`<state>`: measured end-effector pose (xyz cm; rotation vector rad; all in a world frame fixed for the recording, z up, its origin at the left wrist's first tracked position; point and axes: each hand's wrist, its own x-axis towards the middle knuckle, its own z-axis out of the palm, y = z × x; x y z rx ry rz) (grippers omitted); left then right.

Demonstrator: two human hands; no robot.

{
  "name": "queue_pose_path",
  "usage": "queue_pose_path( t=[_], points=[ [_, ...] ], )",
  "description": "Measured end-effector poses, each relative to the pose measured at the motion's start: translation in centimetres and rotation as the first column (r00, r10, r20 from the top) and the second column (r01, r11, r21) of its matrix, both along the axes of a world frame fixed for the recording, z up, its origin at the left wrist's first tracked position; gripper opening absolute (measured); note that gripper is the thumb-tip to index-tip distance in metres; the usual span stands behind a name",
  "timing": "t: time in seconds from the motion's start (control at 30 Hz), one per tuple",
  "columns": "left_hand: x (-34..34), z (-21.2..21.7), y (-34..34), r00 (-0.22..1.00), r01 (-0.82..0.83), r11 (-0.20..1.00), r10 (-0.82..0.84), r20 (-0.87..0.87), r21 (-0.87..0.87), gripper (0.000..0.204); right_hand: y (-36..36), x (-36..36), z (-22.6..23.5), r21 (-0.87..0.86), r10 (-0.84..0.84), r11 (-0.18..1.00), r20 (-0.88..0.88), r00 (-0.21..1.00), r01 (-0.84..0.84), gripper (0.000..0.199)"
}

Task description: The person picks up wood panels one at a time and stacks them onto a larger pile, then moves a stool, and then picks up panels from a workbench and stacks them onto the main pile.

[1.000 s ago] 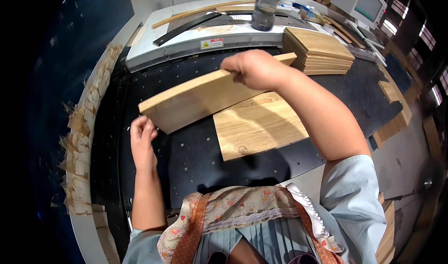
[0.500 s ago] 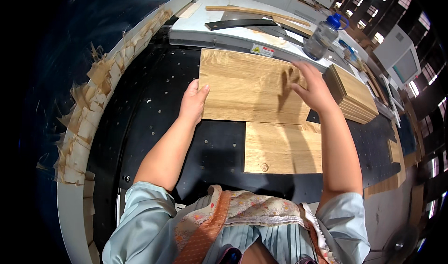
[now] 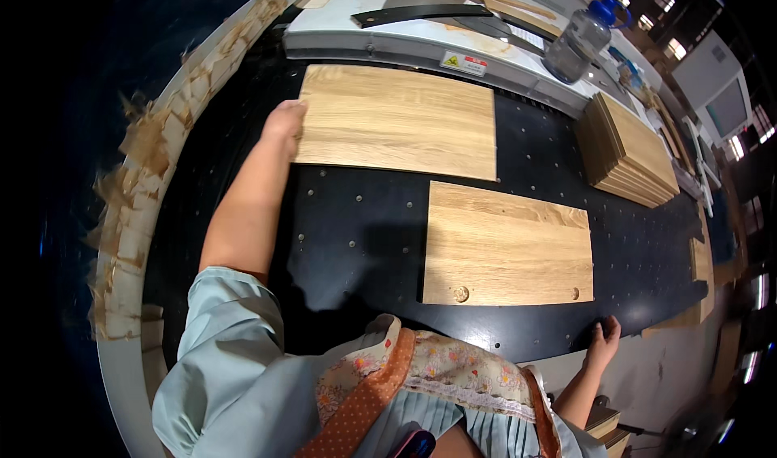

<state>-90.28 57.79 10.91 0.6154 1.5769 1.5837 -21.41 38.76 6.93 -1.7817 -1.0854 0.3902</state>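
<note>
My left hand (image 3: pixel 286 126) is closed on the left edge of a wood-grain board (image 3: pixel 396 118), which lies at the far side of the black work table. Closer to me rests a second wood-grain board (image 3: pixel 508 243), apart from the first, with two round recesses along its near edge. My right hand (image 3: pixel 604 343) is at the table's front edge, right of and below the second board. Its fingers are loosely bent and apart, with nothing seen in them.
Several boards form a stack (image 3: pixel 639 146) at the far right. Behind the black table (image 3: pixel 360 239), a white counter (image 3: pixel 324 36) carries a water bottle with a blue lid (image 3: pixel 579 44), a dark curved strip (image 3: pixel 421 13) and wooden strips. Torn brown tape lines the rail (image 3: pixel 137 215) on the left.
The held board has slid left and away from me, uncovering the second board. My right hand has left the held board and dropped back to the table's front edge.
</note>
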Motion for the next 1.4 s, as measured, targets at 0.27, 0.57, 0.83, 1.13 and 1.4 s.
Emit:
queue_pose_path(
  t=[0.27, 0.57, 0.83, 1.13, 1.4],
  points=[
    [5.2, 5.0, 1.8, 0.247, 0.163, 0.967, 0.153, -0.957, 0.197, 0.032, 0.3, -4.0, -1.2, 0.04, -0.136, 0.991, 0.391, 0.91, 0.131, 0.033],
    [13.5, -0.7, 3.5, -0.289, 0.434, 0.817, -0.274, -0.917, -0.381, 0.053, 0.2, -3.2, -1.0, 0.002, -0.058, 0.997, 0.623, 0.78, 0.072, 0.032],
    [3.7, -0.8, 5.4, -0.162, 0.209, 0.887, -0.384, -0.909, -0.412, 0.05, 0.5, -4.2, -0.8, -0.032, -0.029, 0.997, 0.637, 0.771, 0.064, 0.03],
    [-1.8, 1.2, 4.4, -0.109, 0.046, 0.788, -0.607, -0.787, -0.614, 0.055, 0.8, -4.6, -0.3, -0.054, -0.028, 0.995, 0.652, 0.757, 0.082, 0.03],
    [10.0, 0.4, 4.8, -0.086, 0.118, 0.842, -0.52, -0.85, -0.527, 0.066, 1.0, -4.6, -0.4, -0.069, -0.03, 0.993, 0.65, 0.759, 0.098, 0.03]
  ],
)
